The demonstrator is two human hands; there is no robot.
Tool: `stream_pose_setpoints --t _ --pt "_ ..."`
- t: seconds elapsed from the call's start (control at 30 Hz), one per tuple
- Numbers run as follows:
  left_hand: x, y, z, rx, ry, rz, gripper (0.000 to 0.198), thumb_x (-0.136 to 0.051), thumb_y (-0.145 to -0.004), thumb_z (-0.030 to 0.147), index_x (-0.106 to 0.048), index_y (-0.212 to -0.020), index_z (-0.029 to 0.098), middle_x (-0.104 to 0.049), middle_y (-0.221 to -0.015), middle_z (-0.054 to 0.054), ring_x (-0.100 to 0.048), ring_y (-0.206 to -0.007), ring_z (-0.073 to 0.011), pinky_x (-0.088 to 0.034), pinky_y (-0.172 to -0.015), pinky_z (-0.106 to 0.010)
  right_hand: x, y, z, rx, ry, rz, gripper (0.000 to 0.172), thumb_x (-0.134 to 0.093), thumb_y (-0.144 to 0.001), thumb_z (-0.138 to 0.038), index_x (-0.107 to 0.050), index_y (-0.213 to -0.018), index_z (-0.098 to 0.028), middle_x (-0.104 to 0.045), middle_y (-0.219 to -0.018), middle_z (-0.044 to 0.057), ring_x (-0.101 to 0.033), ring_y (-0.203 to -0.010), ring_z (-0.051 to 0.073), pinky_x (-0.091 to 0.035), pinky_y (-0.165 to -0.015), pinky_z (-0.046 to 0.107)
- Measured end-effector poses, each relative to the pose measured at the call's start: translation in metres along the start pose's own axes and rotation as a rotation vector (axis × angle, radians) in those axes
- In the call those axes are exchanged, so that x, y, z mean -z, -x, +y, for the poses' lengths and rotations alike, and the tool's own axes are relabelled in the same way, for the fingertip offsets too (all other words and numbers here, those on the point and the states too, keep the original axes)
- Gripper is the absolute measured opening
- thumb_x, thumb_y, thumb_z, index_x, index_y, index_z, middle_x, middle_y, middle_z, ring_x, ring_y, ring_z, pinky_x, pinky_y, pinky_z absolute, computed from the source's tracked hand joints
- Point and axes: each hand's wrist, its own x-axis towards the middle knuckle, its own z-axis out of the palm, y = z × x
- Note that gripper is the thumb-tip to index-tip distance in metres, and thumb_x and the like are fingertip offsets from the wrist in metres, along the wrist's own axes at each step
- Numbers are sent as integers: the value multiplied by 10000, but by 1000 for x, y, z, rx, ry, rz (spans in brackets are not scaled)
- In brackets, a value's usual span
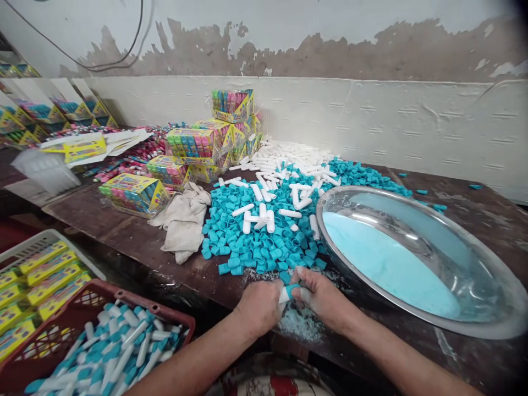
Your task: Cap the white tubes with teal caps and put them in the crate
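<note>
My left hand [259, 307] is closed around a small white plastic tube [284, 296], most of which the fingers hide. With thumb and fingers, my right hand [320, 300] grips the blue cap [291, 289] at the tube's end. Both hands meet at the table's front edge, over a patch of spilled pale blue powder [303, 325]. Just beyond them spreads a heap of loose blue caps [264, 250], with several white tubes [260, 217] lying on it. To the right, a steel basin [367, 275] stands tilted, with light blue powder [383, 261] inside.
A red crate [173, 316] at lower left holds many capped tubes [124, 341]. Behind it sits a pale crate [45, 237] of yellow boxes. A crumpled cloth glove [185, 220] lies by wrapped highlighter packs [134, 192]. More white tubes [284, 157] are piled near the wall.
</note>
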Motion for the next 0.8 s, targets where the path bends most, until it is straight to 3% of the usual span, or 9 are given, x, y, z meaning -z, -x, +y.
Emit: stream_pose_setpoints --t 0.03,0.13,0.2,0.27,0.37,0.47,0.57,0.63,0.8 --pt "4 1 -6 8 19 25 187 -446 -781 290 -569 -874 184 -664 -799 -100 -631 -754 -258 -453 -626 -307 2 1 -3 16 51 -2 14 -477 -698 -183 -469 -697 -194 -479 -497 -62 -406 -460 97 -322 -481 215" --pt "16 6 -31 83 96 123 231 -479 -799 406 -547 -847 190 -654 -775 -66 -620 -736 -230 -424 -624 -278 2 0 -5 72 274 67 136 -462 -787 -246 -542 -871 -174 -594 -670 4 -511 -576 137 -388 -560 245" --pt "21 13 -49 131 136 181 246 -503 -793 428 -531 -837 187 -643 -773 -50 -609 -733 -210 -407 -635 -261 -7 -1 -1 99 484 92 167 -454 -814 -227 -586 -897 -165 -625 -794 52 -565 -708 168 -417 -650 264" --pt "24 19 -60 141 168 210 226 -509 -798 406 -524 -829 183 -632 -769 -42 -599 -728 -195 -395 -640 -252 -22 -4 2 110 732 38 183 -461 -827 -214 -624 -890 -163 -624 -883 88 -583 -778 190 -426 -696 272" --pt "22 24 -63 135 228 209 205 -508 -802 386 -526 -821 183 -625 -762 -34 -590 -711 -184 -389 -634 -246 -44 -7 3 143 1064 -11 231 -464 -814 -147 -625 -978 -162 -585 -1027 144 -592 -818 221 -439 -718 298" --pt "17 24 -57 118 262 203 187 -515 -797 375 -534 -811 189 -627 -777 -27 -585 -723 -180 -387 -642 -245 -53 -8 4 235 1171 -36 337 -440 -751 -30 -612 -1014 -153 -554 -1098 172 -571 -909 261 -443 -773 347" --pt "15 22 -52 113 277 194 188 -521 -789 375 -543 -816 190 -631 -774 -27 -582 -722 -180 -386 -641 -244 -45 -8 14 260 1070 -7 396 -410 -726 7 -590 -1054 -123 -555 -1118 183 -538 -998 276 -420 -842 378" --pt "15 20 -49 110 294 174 193 -520 -789 377 -547 -832 191 -635 -779 -30 -583 -726 -177 -388 -643 -239 -32 -8 22 233 880 47 370 -422 -733 -18 -591 -1042 -129 -574 -1106 163 -540 -999 261 -408 -860 371" --pt "9 16 -36 72 300 118 187 -527 -783 381 -548 -811 197 -644 -791 -26 -594 -746 -178 -386 -645 -232 1 -6 24 76 2 149 115 -558 -734 -275 -556 -815 -192 -635 -757 24 -573 -694 184 -449 -671 305"
